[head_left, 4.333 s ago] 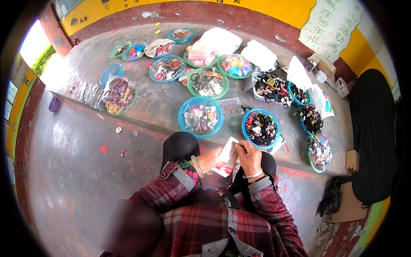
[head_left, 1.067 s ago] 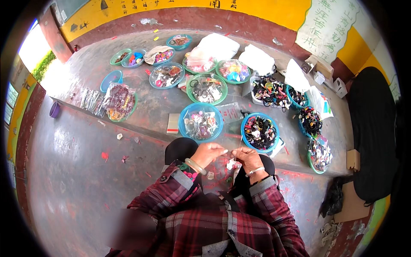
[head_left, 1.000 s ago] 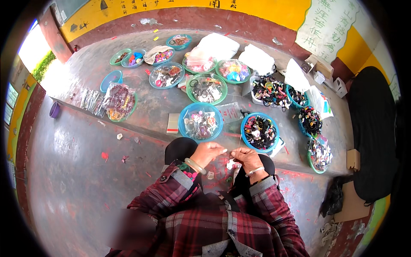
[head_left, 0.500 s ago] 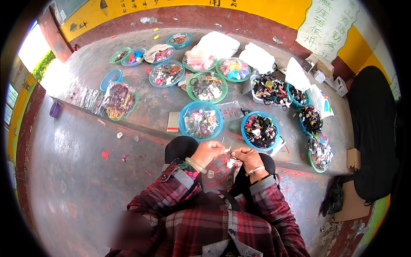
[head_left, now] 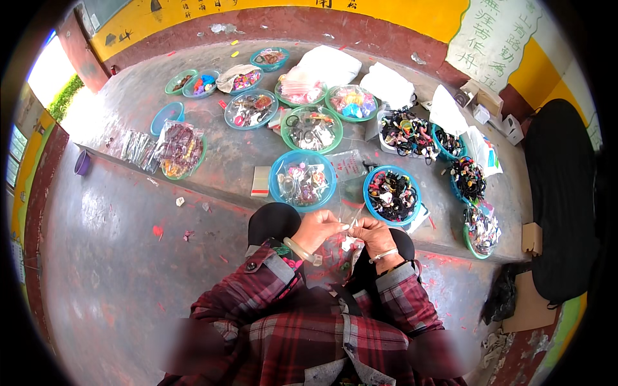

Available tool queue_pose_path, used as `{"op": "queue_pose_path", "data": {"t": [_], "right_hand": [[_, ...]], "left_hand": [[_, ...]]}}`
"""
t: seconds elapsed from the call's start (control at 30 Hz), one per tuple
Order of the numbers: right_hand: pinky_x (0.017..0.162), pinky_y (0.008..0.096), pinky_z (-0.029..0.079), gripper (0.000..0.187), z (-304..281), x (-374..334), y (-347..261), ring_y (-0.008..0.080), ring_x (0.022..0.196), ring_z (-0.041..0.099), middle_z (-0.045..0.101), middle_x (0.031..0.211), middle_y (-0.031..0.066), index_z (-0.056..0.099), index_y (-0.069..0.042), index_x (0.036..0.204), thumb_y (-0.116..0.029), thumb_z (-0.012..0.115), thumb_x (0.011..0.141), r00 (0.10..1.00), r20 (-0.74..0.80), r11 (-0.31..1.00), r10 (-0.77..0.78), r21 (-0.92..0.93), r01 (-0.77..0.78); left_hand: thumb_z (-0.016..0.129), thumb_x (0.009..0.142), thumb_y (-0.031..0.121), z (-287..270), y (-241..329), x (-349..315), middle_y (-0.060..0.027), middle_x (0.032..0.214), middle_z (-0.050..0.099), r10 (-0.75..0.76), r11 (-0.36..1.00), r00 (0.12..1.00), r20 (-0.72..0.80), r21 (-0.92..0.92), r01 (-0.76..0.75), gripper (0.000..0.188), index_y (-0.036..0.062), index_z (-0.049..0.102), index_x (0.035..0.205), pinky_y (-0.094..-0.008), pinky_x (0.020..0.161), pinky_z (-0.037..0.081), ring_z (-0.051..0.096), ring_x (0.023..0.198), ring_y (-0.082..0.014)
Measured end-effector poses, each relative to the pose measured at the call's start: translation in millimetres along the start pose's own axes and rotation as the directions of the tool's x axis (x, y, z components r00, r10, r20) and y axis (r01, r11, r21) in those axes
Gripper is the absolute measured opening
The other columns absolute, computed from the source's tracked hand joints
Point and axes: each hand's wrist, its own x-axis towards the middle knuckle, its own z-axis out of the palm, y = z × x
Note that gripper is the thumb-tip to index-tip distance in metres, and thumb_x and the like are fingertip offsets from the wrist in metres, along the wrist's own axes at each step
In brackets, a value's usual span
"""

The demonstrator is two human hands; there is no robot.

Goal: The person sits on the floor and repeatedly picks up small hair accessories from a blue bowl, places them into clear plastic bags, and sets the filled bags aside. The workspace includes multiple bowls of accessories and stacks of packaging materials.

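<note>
My left hand [head_left: 322, 230] and my right hand [head_left: 374, 238] meet above my lap, fingertips pinched close together. Between them is a thin pale strip [head_left: 356, 217], too small to name, sticking up from the fingertips. A small white piece [head_left: 348, 244] shows just below the right fingers; whether it hangs from them cannot be made out. Nearest to the left hand stands a blue basin [head_left: 273, 193] of bagged small trinkets. Close beyond the right hand is another blue basin [head_left: 418, 199] holding black hair ties with colourful bits.
A raised concrete ledge [head_left: 225, 161] carries several more basins, including a green basin [head_left: 340, 136] of dark rings. White sacks [head_left: 331, 64] lie behind. A small box [head_left: 260, 181] stands by the near edge. At the right are a white crate of hair ties [head_left: 375, 132] and a black cover [head_left: 560, 206].
My left hand has moved slightly right, so the fingertips of both hands now meet. The pale strip now points upward between them.
</note>
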Motion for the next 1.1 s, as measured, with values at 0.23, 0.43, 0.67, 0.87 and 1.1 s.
{"op": "queue_pose_path", "data": {"t": [0.23, 0.43, 0.67, 0.87, 1.1], "right_hand": [[0.055, 0.0206, 0.041, 0.007, -2, 0, 0, 0.0087, 0.058, 0.054, 0.061, 0.067, 0.0035, 0.062, 0.001, 0.075, -0.001, 0.069, 0.073, 1.0, 0.02, 1.0, 0.001, 0.021, -0.001], [0.058, 0.0221, 0.045, 0.009, 0, -1, 0, 0.0113, 0.061, 0.057, 0.063, 0.071, 0.006, 0.061, 0.001, 0.075, 0.0, 0.07, 0.072, 1.0, 0.027, 0.997, -0.009, 0.079, 0.007], [0.063, 0.0242, 0.048, 0.011, -1, -3, -4, 0.0136, 0.066, 0.06, 0.063, 0.073, 0.0071, 0.06, 0.001, 0.076, 0.002, 0.07, 0.071, 0.998, 0.066, 0.994, 0.004, 0.11, -0.011], [0.064, 0.0244, 0.048, 0.011, 2, -3, -5, 0.014, 0.066, 0.06, 0.063, 0.074, 0.0057, 0.061, 0.001, 0.078, 0.001, 0.07, 0.072, 0.999, 0.051, 0.992, 0.019, 0.127, -0.025], [0.062, 0.0238, 0.043, 0.016, 2, -3, -6, 0.0105, 0.066, 0.056, 0.062, 0.073, 0.0021, 0.064, -0.001, 0.082, -0.016, 0.068, 0.078, 0.992, 0.079, 0.991, 0.103, -0.099, -0.095]], "left_hand": [[0.072, 0.074, 0.021, 3, 2, -2, 0.0026, 0.058, 0.05, -0.008, 0.999, 1.0, 0.009, -0.037, 0.008, 0.023, 0.0051, 0.056, 0.07, -0.018, 0.043, 0.029, 0.041, 0.049, -0.0029], [0.069, 0.078, 0.018, 1, -8, 2, 0.0019, 0.064, 0.053, -0.046, 0.974, 0.994, 0.096, -0.217, 0.066, 0.018, 0.0054, 0.056, 0.076, -0.0173, 0.045, 0.032, 0.044, 0.052, -0.0041], [0.061, 0.084, 0.017, 0, 2, -1, 0.001, 0.078, 0.059, -0.116, 0.922, 0.962, 0.247, -0.334, 0.197, 0.013, 0.004, 0.06, 0.087, -0.0147, 0.047, 0.034, 0.046, 0.055, -0.0023], [0.059, 0.086, 0.016, -3, -8, 2, -0.0012, 0.083, 0.063, -0.181, 0.93, 0.962, 0.204, -0.282, 0.234, 0.018, 0.0024, 0.063, 0.096, -0.0151, 0.048, 0.036, 0.049, 0.059, -0.0021], [0.061, 0.084, 0.018, -2, -10, 4, -0.0038, 0.077, 0.062, -0.12, 0.952, 0.993, 0.007, -0.282, 0.117, 0.021, -0.0014, 0.064, 0.092, -0.0182, 0.051, 0.036, 0.048, 0.06, -0.0054]]}}
